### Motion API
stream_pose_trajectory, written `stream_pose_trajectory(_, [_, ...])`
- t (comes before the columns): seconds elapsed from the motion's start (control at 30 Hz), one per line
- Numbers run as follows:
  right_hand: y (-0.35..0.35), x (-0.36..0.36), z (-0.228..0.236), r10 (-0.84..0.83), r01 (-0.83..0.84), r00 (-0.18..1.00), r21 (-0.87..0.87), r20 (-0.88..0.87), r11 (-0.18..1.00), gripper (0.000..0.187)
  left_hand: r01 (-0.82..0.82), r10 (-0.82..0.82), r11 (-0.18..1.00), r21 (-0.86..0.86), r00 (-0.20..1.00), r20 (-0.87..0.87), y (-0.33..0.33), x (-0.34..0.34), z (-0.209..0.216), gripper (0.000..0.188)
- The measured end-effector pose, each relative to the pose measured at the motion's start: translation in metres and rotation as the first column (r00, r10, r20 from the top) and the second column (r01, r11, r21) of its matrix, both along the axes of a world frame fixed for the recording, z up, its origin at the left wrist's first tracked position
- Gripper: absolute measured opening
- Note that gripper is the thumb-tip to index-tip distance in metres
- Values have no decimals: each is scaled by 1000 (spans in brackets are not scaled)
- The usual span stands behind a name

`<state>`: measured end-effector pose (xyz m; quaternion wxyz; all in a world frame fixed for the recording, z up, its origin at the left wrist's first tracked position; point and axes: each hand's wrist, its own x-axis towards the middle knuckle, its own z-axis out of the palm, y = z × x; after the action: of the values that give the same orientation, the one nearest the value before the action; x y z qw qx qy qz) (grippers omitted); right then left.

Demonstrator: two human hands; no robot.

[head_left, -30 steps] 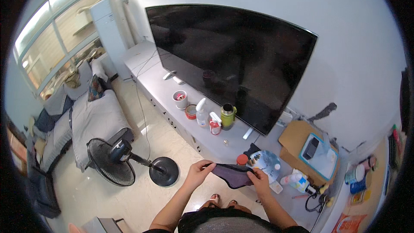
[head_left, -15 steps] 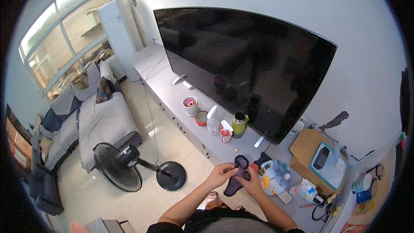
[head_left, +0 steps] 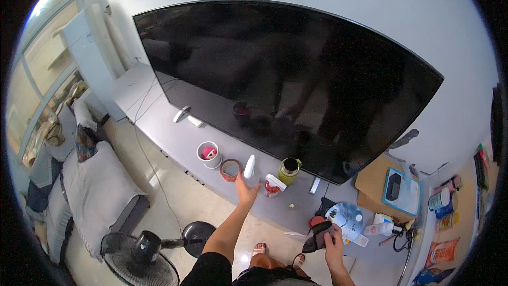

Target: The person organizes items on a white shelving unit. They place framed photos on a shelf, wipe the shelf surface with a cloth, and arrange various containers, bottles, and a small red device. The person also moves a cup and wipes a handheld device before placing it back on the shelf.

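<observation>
My left hand [head_left: 247,190] reaches over the cabinet's front edge to a clear spray bottle [head_left: 249,166] with a white trigger head. Its thumb and fingers are apart, around the bottle's lower part; whether they touch it I cannot tell. Just left of the hand lies a roll of reddish tape [head_left: 230,170], and to its right stands a red spray bottle [head_left: 272,188] with a white trigger. My right hand [head_left: 334,243] is closed on a dark piece of cloth [head_left: 317,235], near a round picture-printed board [head_left: 344,218].
A large television [head_left: 286,79] stands on the long cabinet [head_left: 148,111]. Along it are a white cup [head_left: 208,154], a green flask [head_left: 289,169] and a cardboard box [head_left: 365,180]. A black standing fan [head_left: 138,257] is on the floor at the left.
My left hand has let go of the dark cloth and moved forward to the clear spray bottle. The cloth stays in my right hand, lower right. The view has shifted toward the cabinet.
</observation>
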<state>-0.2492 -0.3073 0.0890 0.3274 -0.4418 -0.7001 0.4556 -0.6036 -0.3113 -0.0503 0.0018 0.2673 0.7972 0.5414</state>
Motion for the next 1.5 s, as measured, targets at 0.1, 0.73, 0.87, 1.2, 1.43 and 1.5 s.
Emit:
stream_pose_trajectory(0.1, [-13,-11,20,-18,14,992,-33,-126,999,27,-2,-3,999,36,991,136,11,-8,-7,91])
stream_pose_trajectory(0.73, [-36,-77,118,225,-253,966,646,127,721,39,524,-540,841,-131,803,-254,-102,150,166,72])
stream_pose_trajectory(0.87, [-12,-16,95,-203,255,967,606,-155,753,27,578,-631,771,-266,747,-207,-99,217,216,76])
stream_pose_trajectory(1.2, [-32,174,134,-219,321,877,182,-427,929,26,863,-860,505,-7,503,82,-68,355,254,71])
stream_pose_trajectory(1.43, [-83,236,126,-242,276,960,644,-144,714,22,956,-981,180,233,157,115,-54,436,278,69])
stream_pose_trajectory(1.5, [-99,258,121,-279,321,946,601,-166,732,21,952,-989,142,272,123,86,-53,445,277,69])
